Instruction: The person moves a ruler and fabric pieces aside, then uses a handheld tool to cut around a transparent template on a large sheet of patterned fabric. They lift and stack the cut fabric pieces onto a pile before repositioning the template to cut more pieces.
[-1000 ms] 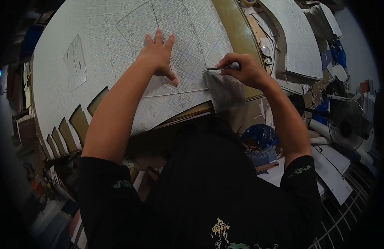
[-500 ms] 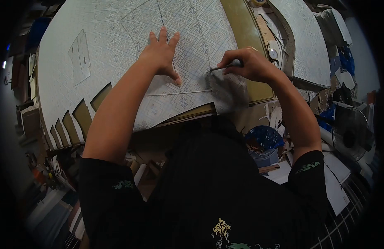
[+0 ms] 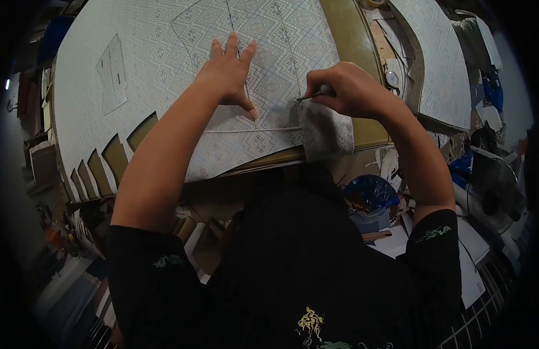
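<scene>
My left hand (image 3: 226,75) lies flat with spread fingers on the pale diamond-patterned fabric (image 3: 159,75), over a clear template (image 3: 263,70) with dark lines. To its right, my right hand (image 3: 345,87) is closed round a slim dark knife (image 3: 322,92), mostly hidden by the fingers. The knife's tip touches the fabric at a dark line, where a cut runs. Below this hand, a loose fabric flap (image 3: 330,131) hangs over the table's front edge, its upper part in shadow.
Another clear template (image 3: 112,75) rests on the fabric at left. Pointed cut-outs (image 3: 113,157) line the near left edge. The olive table surface (image 3: 359,55) shows at right, beside a wristwatch (image 3: 391,78). A fan (image 3: 493,192) and a blue-lined bin (image 3: 371,195) stand lower right.
The view has shifted slightly. My right hand has turned, so less of the knife shows; its tip stays near the same line. The fabric flap has swung and now hangs flatter.
</scene>
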Available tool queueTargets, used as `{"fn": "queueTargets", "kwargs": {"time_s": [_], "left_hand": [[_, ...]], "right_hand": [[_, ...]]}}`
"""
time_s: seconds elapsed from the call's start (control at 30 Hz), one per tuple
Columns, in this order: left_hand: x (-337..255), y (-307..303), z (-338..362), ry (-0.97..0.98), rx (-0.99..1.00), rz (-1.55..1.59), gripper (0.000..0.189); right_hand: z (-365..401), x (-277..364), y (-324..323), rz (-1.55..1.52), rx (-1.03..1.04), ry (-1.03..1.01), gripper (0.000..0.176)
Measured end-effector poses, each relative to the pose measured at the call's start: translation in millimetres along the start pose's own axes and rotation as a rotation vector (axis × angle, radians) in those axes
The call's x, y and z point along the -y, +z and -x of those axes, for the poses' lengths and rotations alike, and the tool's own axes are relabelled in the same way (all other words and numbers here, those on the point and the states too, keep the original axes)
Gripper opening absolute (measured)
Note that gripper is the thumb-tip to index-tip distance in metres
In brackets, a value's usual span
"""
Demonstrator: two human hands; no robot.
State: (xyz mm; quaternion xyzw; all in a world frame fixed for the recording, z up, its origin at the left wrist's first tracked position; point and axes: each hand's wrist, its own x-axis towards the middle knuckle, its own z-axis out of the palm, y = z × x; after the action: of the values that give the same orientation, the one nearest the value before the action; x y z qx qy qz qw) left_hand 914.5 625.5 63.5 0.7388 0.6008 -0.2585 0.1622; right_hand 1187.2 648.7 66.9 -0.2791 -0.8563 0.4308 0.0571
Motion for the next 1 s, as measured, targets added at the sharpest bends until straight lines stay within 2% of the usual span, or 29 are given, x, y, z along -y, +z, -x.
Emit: {"fn": "queueTargets", "kwargs": {"time_s": [0.17, 0.23, 0.33, 0.47, 0.53, 0.57, 0.63, 0.67, 0.73, 0.77, 0.83, 1.0], "left_hand": [[-2, -1, 0, -0.011, 0.023, -0.007, 0.155], [-2, -4, -2, -0.007, 0.027, -0.013, 0.155], [-3, 0, -2, 0.009, 0.018, -0.045, 0.156], [-4, 0, -3, 0.001, 0.017, -0.053, 0.158], [-3, -4, -3, -0.004, 0.018, -0.050, 0.159], [-3, -4, -2, 0.000, 0.027, -0.034, 0.159], [-2, -3, 0, 0.010, 0.026, -0.009, 0.160], [-1, -1, -1, 0.011, 0.014, -0.027, 0.159], [0, 3, -2, 0.022, -0.009, -0.037, 0.159], [1, 5, -2, 0.025, -0.022, -0.045, 0.159], [3, 5, -5, 0.036, -0.048, -0.046, 0.159], [4, 0, -2, 0.064, 0.003, -0.047, 0.164]], "right_hand": [[9, -29, 13, -0.098, -0.017, 0.043, 0.013], [11, -37, 20, -0.275, -0.089, 0.018, 0.012], [13, -48, 28, -0.292, -0.154, -0.069, 0.017], [19, -38, 29, -0.296, -0.162, -0.028, 0.016], [28, -22, 37, -0.255, -0.298, -0.013, 0.014], [32, -14, 43, -0.246, -0.300, -0.012, 0.014], [42, 2, 62, -0.324, -0.624, 0.117, 0.013], [46, 9, 71, -0.312, -0.626, 0.125, 0.013], [46, 21, 88, -0.394, -0.756, 0.353, 0.014], [44, 20, 97, -0.380, -0.762, 0.358, 0.014], [39, 20, 108, -0.407, -0.904, 0.381, 0.015], [26, 43, 103, -0.257, -0.931, 0.481, 0.016]]}}
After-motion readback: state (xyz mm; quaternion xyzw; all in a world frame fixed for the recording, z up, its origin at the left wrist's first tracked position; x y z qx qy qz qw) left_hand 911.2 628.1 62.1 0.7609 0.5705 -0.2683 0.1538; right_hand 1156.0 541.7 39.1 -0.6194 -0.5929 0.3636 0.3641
